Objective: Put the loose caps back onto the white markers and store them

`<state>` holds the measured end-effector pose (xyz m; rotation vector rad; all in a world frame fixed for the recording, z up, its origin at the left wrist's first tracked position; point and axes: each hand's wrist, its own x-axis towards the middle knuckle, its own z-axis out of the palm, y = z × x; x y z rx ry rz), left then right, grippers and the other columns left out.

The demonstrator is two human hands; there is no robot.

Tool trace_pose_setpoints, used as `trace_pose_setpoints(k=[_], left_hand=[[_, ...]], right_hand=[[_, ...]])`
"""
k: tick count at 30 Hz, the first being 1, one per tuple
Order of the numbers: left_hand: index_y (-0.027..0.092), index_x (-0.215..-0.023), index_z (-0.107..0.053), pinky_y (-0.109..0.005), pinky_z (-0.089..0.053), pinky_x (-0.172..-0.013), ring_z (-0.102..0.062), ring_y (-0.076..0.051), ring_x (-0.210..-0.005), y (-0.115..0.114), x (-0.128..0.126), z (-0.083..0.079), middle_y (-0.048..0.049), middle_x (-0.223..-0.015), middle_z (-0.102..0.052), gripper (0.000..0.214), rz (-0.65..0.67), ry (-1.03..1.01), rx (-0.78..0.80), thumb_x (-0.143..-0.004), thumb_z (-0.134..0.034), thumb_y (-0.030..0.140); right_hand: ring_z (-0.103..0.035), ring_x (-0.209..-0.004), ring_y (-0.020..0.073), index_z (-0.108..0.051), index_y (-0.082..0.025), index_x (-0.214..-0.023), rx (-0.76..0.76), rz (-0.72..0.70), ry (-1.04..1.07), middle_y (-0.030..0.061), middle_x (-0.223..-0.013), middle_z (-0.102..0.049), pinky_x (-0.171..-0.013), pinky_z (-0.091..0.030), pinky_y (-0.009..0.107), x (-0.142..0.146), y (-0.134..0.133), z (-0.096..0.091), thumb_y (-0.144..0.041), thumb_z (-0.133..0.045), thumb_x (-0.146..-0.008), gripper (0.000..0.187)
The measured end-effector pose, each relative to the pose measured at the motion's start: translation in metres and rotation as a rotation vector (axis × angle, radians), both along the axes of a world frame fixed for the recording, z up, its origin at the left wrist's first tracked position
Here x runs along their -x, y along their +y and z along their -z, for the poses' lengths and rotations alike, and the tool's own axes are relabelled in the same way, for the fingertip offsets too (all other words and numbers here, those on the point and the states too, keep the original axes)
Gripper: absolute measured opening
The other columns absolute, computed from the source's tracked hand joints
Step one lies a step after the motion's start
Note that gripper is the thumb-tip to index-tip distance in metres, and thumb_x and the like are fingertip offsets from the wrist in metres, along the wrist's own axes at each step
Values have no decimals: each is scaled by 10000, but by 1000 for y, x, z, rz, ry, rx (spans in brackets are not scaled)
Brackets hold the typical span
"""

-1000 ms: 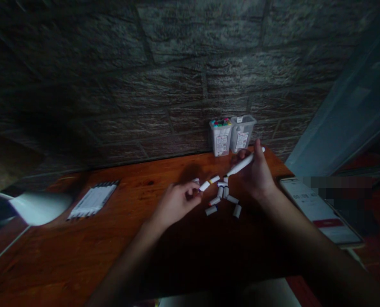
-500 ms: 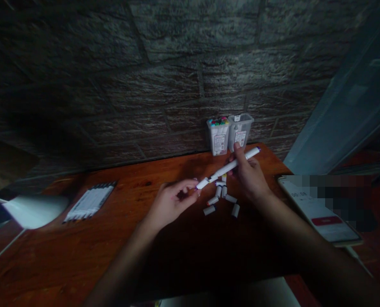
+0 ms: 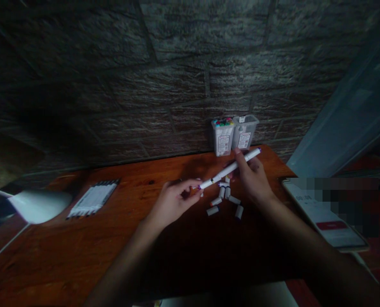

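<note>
My right hand (image 3: 253,175) is closed round the barrel of a white marker (image 3: 234,165) with a purple tip at its far end. At the marker's lower left end, my left hand (image 3: 177,197) pinches a white marker cap (image 3: 205,184) with a purple end. Cap and marker are lined up and meet at a dark band; whether the cap sits fully on is too blurred to tell. Several loose white caps (image 3: 239,212) lie scattered on the wooden table (image 3: 129,247) below the hands, one with an orange end (image 3: 216,201).
Against the stone wall stand a clear box full of markers (image 3: 223,138) and a second clear box (image 3: 245,132). A row of markers (image 3: 94,198) lies at the left, near a white lamp (image 3: 41,207). A phone (image 3: 324,217) rests at the right edge.
The marker's end and the cap have come together into one straight line; before, they met at a slight angle. The whole view has shifted a little.
</note>
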<state>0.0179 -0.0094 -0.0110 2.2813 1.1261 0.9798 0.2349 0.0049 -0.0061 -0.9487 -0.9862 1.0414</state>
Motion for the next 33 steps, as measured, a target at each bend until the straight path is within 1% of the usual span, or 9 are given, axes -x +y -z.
trace_pose_setpoints(k=[2,5,10,15,19,21,24,27,33], left_hand=[[231,-1085,-731,-227,-441,-529,-580,-117,-542,0,1,-1,-17,-745,-743,248,-9,-11,-6,-848,-660,257],[225,-1081,-732,-219,-421,-520,-555,-114,-526,-1,1,-3,17,-621,-661,252,-29,-50,-22,-841,-681,280],[214,-1054,-739,-229,-435,-543,-586,-126,-565,-2,0,-2,-15,-699,-702,232,-26,-61,-25,-848,-681,305],[214,-1040,-747,-231,-427,-553,-569,-125,-575,3,4,1,-4,-669,-656,233,-73,-109,-122,-834,-703,314],[213,-1052,-747,-237,-458,-613,-581,-127,-617,6,6,-1,-8,-707,-662,236,-112,-143,-189,-833,-706,292],[215,-1059,-748,-240,-470,-635,-587,-127,-635,6,6,-2,-17,-745,-683,235,-139,-150,-248,-836,-705,274],[219,-1072,-749,-241,-502,-662,-619,-126,-671,7,4,2,-34,-841,-726,239,-200,-171,-286,-841,-700,253],[216,-1092,-743,-249,-545,-714,-668,-131,-714,10,4,9,-36,-891,-754,263,-255,-240,-235,-833,-710,252],[195,-1166,-704,-311,-584,-869,-732,-167,-875,11,-3,11,-53,-1028,-775,335,-292,-490,-106,-840,-706,270]], right_hand=[[-522,-418,94,-563,-198,-694,33,-97,2,6,-572,-631,-416,-425,247,2,-1,0,-538,-644,-839,379],[-518,-423,92,-582,-189,-650,46,-107,62,2,-532,-603,-414,-426,237,1,-1,-1,-538,-664,-821,397],[-525,-422,83,-606,-179,-663,42,-103,106,-15,-502,-591,-416,-450,205,0,1,1,-496,-702,-805,361],[-633,-540,85,-666,-190,-793,83,-250,201,-21,-671,-685,-527,-550,188,-2,-1,2,-379,-818,-720,253],[-732,-783,171,-722,-157,-831,225,-539,310,81,-945,-760,-727,-620,276,-12,-4,-5,-459,-760,-770,310],[-737,-864,205,-739,-150,-846,256,-606,323,100,-1014,-758,-790,-620,317,-16,-4,-6,-429,-751,-783,287],[-725,-713,142,-754,-175,-839,239,-455,287,44,-924,-766,-714,-620,253,-16,0,-2,-286,-839,-685,208],[-689,-613,108,-759,-202,-801,181,-305,158,1,-780,-750,-639,-598,220,-13,3,5,-277,-878,-622,227],[-616,-576,113,-761,-203,-879,-30,-289,-346,5,-739,-723,-512,-472,226,0,-4,16,-422,-751,-775,242]])
